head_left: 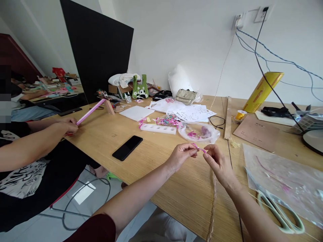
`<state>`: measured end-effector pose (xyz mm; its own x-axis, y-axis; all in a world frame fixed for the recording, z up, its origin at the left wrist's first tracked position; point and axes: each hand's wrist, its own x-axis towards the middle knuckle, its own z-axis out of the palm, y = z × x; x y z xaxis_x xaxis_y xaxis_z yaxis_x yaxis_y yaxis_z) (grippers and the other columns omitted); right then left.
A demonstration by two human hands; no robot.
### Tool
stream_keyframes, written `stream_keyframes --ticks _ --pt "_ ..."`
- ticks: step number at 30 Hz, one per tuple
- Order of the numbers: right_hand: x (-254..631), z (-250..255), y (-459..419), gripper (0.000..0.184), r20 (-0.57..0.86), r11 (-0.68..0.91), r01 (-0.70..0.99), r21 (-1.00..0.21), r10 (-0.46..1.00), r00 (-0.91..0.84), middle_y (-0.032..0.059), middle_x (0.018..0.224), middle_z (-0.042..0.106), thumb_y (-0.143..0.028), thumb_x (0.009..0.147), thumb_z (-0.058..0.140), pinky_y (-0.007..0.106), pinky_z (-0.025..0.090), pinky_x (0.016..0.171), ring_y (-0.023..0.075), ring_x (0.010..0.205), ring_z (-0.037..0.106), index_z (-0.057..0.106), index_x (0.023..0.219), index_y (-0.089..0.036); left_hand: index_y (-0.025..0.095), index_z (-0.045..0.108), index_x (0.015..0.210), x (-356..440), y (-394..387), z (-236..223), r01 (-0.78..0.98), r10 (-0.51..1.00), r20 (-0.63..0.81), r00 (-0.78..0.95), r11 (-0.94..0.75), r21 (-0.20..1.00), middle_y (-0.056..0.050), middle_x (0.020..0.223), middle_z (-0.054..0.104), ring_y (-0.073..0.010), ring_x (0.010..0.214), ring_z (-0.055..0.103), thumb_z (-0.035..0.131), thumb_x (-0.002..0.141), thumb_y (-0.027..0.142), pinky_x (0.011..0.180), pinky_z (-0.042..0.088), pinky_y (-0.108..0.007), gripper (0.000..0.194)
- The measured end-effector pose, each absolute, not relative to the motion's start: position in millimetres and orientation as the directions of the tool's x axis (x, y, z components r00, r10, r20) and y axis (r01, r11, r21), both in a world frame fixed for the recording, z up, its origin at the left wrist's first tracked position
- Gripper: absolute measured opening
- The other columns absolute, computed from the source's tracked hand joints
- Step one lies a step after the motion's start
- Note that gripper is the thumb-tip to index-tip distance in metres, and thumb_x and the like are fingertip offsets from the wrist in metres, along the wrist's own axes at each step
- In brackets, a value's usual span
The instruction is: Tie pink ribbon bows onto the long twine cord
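Observation:
My left hand [182,155] and my right hand [217,163] are close together above the table, with fingertips pinched. Between them is a short, thin pink strip [201,149], one end in each hand; its exact kind is too small to make out. Just beyond my hands lies a clear plastic bag [213,134] with pink and purple pieces in it. A white block with round holes [158,128] is beside the bag, and shiny pink and coloured bits [168,120] lie behind it. Below my right hand, a twisted cord [213,198] runs to the table's front edge.
A black phone [127,148] lies left of my hands. Scissors [277,208] and a plastic sheet [285,178] are at the right, near a wooden strip [227,117]. At the left, a co-worker's hands [69,126] hold a long pink strip [91,112].

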<state>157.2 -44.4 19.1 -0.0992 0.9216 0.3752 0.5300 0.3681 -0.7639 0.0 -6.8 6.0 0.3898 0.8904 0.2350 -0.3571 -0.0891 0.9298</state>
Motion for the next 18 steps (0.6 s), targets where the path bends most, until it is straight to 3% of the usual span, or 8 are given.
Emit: stream_keyframes --ticks 9,14,18 --pt "152.4 19.5 -42.2 0.028 0.152 0.160 0.133 -0.978 0.986 -0.069 -0.0059 0.052 0.034 -0.046 0.077 0.054 0.023 0.023 0.045 0.0082 0.048 0.029 0.050 0.071 -0.019 0.012 0.065 0.073 2.0 -9.8 6.8 -0.347 0.888 0.231 0.398 -0.087 0.934 -0.001 0.067 0.058 -0.0089 0.064 0.052 0.064 0.070 0.026 0.065 0.039 -0.023 0.014" --pt "154.1 19.0 -40.7 0.024 0.034 0.012 -0.143 -0.990 0.988 -0.151 -0.0079 0.048 0.029 -0.040 0.072 0.060 0.023 0.015 0.043 0.0062 0.043 0.020 0.051 0.069 -0.018 0.012 0.066 0.071 0.5 -7.6 4.5 -0.371 0.861 0.223 0.458 -0.043 0.928 -0.001 0.067 0.058 -0.0086 0.064 0.052 0.066 0.069 0.025 0.066 0.038 -0.023 0.013" --pt "156.9 19.4 -40.9 0.021 0.013 -0.027 -0.189 -0.982 0.979 -0.204 -0.0083 0.048 0.027 -0.036 0.070 0.062 0.023 0.013 0.043 0.0057 0.043 0.018 0.051 0.069 -0.018 0.012 0.067 0.072 -3.7 -4.9 1.4 -0.367 0.833 0.150 0.533 0.068 0.928 -0.001 0.065 0.059 -0.0084 0.062 0.051 0.071 0.064 0.027 0.067 0.038 -0.024 0.017"
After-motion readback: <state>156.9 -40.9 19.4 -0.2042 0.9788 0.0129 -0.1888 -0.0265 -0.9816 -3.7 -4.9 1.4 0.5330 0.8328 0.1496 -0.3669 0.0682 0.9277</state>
